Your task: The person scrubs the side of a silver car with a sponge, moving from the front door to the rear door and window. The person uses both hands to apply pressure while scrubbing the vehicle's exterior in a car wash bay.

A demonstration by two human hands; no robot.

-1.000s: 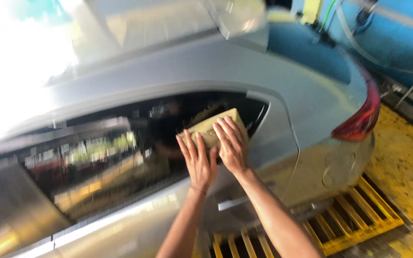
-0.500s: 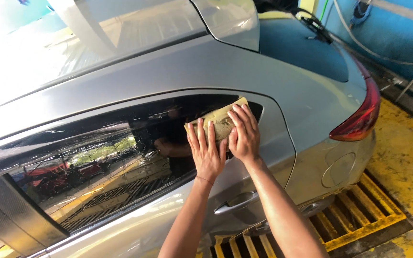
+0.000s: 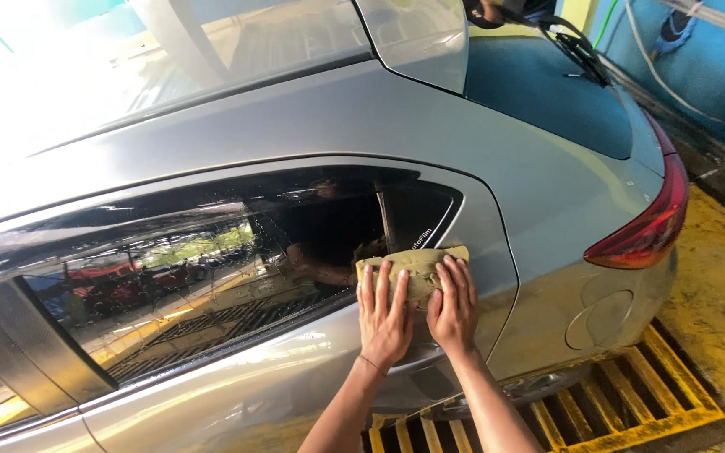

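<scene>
Hands (image 3: 417, 315) on cloth (image 3: 417, 267) (tan, crumpled)

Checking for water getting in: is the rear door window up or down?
Up. The rear door window shows reflections across its whole pane, and both hands press the cloth on it.

Blue wall (image 3: 715, 75), yellow floor grate (image 3: 623, 403)

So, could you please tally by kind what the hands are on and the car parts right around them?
Hands: 2, left hand and right hand, both flat on the cloth
Tan cloth: 1
Tinted rear door window: 1
Door handle: 1
Red tail light: 1
Total: 6
</scene>
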